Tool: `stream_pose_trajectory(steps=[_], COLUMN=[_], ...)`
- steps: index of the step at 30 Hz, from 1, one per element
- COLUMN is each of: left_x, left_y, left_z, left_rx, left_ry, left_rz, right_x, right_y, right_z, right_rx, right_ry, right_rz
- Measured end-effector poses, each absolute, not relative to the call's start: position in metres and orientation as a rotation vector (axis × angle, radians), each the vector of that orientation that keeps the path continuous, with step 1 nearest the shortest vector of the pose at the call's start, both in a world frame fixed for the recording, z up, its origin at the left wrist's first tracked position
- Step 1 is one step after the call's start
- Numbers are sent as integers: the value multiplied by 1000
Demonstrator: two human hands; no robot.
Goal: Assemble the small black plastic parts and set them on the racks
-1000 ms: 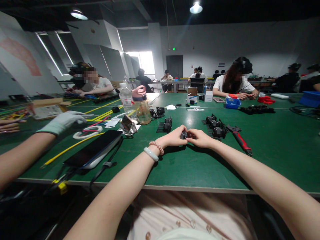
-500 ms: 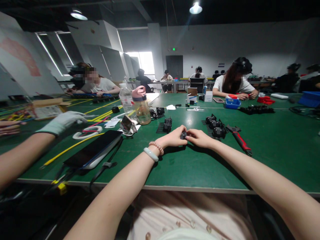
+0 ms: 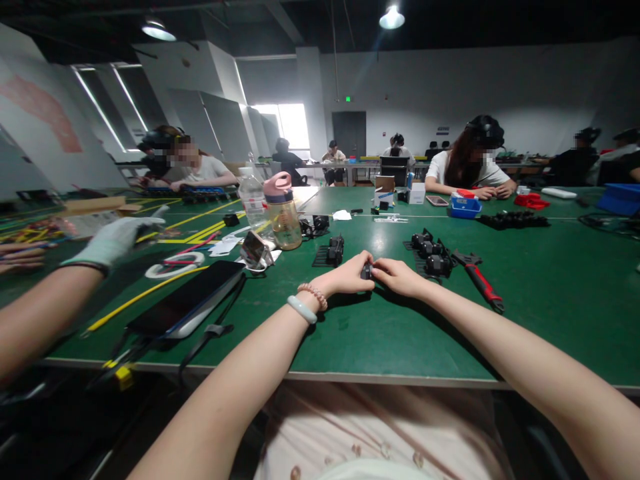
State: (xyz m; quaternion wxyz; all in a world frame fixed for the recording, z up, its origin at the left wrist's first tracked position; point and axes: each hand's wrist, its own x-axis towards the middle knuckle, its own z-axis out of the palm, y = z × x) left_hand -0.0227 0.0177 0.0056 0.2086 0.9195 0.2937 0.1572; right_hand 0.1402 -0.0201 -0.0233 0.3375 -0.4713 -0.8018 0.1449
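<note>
My left hand and my right hand meet over the green table, both closed on one small black part. Fingers cover most of it, so its exact kind cannot be made out. Just behind my left hand lies a black plastic piece with slatted fins. Behind my right hand sits a cluster of similar black pieces. To the right of these rests an adjustable wrench with a red and black handle.
A co-worker's gloved hand is at the left, near yellow strips and a white coil. A black device with a strap lies closer. Bottles stand behind it. Farther right are a blue bin and another person.
The co-worker's gloved hand at the left has shifted slightly left and up. My two hands and the black part stay nearly in place.
</note>
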Motion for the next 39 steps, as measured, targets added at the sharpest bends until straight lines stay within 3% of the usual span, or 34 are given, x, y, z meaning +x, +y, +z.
stream_pose_trajectory(steps=[39], left_x=[-23], left_y=[20], left_z=[3], left_rx=[2552], left_ry=[787], left_rz=[471], right_x=[144], right_y=[-17], right_z=[-28], right_rx=[-1191], right_ry=[-2127], right_rz=[384])
